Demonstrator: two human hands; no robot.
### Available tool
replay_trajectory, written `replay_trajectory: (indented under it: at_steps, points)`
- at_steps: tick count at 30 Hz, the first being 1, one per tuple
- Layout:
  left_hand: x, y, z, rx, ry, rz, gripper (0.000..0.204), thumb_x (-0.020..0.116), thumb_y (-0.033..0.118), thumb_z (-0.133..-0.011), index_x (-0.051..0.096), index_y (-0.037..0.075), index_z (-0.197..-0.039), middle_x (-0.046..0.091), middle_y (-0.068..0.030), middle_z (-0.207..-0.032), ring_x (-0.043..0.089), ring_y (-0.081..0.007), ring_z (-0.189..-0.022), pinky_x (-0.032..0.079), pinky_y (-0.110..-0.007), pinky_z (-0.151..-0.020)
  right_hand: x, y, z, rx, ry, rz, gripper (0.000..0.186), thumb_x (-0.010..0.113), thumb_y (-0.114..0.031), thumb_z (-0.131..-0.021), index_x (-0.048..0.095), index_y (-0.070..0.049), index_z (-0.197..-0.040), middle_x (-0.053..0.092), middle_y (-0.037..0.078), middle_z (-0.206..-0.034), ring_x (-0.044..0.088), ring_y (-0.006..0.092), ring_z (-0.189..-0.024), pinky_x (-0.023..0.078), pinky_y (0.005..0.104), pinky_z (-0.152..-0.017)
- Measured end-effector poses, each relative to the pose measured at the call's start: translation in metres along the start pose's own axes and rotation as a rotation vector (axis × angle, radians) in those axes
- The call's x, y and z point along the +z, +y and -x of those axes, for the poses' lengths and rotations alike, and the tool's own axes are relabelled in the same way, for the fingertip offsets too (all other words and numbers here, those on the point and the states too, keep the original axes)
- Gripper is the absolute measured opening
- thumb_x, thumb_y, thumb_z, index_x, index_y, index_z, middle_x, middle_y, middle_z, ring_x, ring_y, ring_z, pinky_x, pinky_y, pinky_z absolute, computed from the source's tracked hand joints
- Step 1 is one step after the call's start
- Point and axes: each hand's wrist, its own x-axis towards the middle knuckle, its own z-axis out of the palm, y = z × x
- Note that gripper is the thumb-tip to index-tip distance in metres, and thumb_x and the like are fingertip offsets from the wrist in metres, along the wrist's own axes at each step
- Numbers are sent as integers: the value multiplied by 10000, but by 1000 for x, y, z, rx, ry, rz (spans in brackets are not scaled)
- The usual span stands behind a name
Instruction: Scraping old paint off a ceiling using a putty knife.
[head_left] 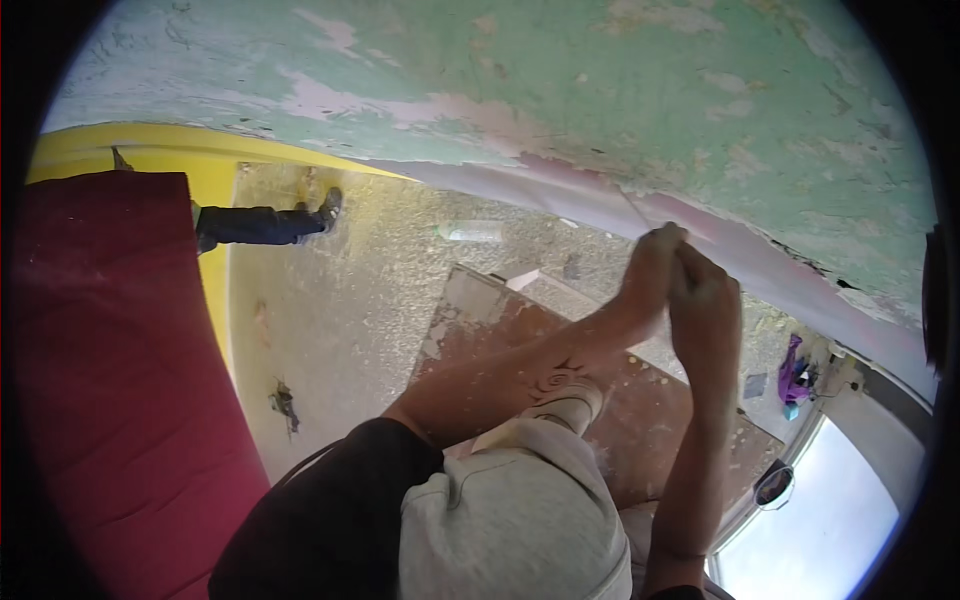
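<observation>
the bare left forearm (500, 375), inked with a dark curling tattoo, leaves a loose black sleeve (325, 510) at the lower left of the frame and slants up to the right. the bare right forearm (705, 440) rises almost upright from the lower edge, right of centre. the left hand (655, 262) and right hand (706, 292) come together in the upper right, wrists apart, fingers curled in; blur hides whether they grip anything.
</observation>
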Motion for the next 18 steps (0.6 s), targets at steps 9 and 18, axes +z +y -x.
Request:
replay_trajectory:
  at_steps: [9, 18]
  points:
    - [-87, 27, 19, 391, 239, -354, 194, 523, 262, -970, 533, 162, -804, 492, 16, -729, 483, -91, -727, 427, -311, -698, 64, -34, 8, -134, -54, -281, 264, 541, -180, -946, 699, -10, -1072, 653, 267, -791, 690, 395, -749, 511, 436, -661]
    - [-83, 44, 64, -37, 288, 142, 182, 545, 245, -967, 538, 148, -814, 475, 36, -722, 491, -87, -679, 423, -291, -623, 68, -41, 33, -39, -160, -271, 214, 545, -156, -938, 687, -18, -1018, 655, 230, -827, 654, 430, -781, 497, 459, -656]
